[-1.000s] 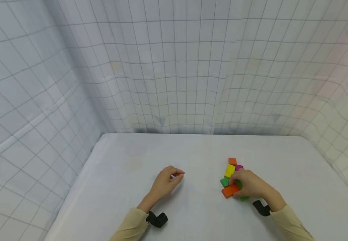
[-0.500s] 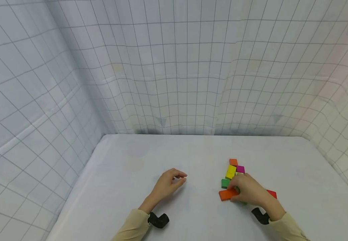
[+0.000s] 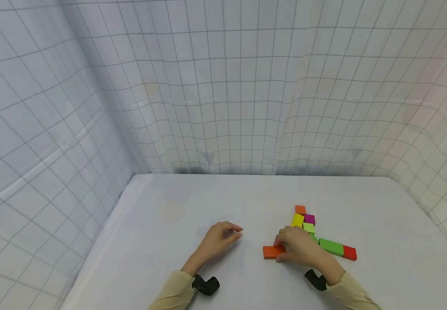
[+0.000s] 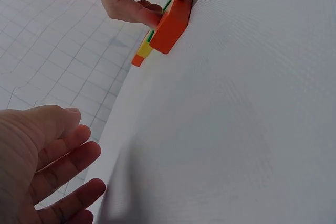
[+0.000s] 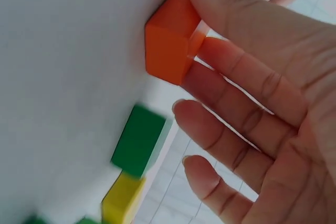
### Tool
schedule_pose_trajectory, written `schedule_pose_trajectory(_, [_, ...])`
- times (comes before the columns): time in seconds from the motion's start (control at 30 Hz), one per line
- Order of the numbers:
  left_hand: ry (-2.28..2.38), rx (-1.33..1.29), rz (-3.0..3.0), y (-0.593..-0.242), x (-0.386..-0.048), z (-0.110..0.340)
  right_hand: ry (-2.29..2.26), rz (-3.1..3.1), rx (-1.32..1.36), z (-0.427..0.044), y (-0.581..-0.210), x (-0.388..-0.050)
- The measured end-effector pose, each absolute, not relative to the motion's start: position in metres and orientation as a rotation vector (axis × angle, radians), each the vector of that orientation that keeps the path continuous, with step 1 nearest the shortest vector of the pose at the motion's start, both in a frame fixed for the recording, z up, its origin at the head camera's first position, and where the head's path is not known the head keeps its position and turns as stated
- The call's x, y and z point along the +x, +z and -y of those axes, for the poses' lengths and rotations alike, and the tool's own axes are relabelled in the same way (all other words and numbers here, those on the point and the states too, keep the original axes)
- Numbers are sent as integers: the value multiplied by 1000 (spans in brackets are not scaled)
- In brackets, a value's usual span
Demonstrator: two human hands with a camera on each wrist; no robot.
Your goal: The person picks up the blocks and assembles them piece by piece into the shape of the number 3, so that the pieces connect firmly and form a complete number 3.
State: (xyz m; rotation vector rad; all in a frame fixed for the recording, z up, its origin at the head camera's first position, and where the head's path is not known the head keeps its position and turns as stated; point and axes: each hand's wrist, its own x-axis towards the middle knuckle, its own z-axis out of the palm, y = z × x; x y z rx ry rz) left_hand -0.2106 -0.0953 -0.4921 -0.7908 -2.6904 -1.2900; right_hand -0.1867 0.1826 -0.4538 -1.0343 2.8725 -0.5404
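An orange-red block (image 3: 269,252) lies on the white table, pinched at its right end between the thumb and fingers of my right hand (image 3: 301,246). The right wrist view shows the thumb on one side of the orange block (image 5: 167,45) and fingertips on the other. To the left, my left hand (image 3: 216,242) hovers over the table with relaxed fingers and holds nothing. In the left wrist view the same block (image 4: 172,27) stands out from the right hand's grip, beyond my left hand (image 4: 47,166).
Behind the right hand are an orange block (image 3: 300,209), a yellow block (image 3: 297,220), a magenta block (image 3: 309,219) and a lime block (image 3: 309,227). A long green block (image 3: 331,247) touches a red block (image 3: 349,252) on the right. Gridded white curtains surround the table.
My right hand has moved left with the orange-red block, away from the other blocks. The long green and red blocks have come into view. My left hand has shifted slightly right and down in the view.
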Motion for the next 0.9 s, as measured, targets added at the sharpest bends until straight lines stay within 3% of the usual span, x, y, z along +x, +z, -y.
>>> schedule_pose_trajectory(0.9, [-1310,-1004,2672,-503,-217,98,-617,-2989,-992,-125,-461,-214])
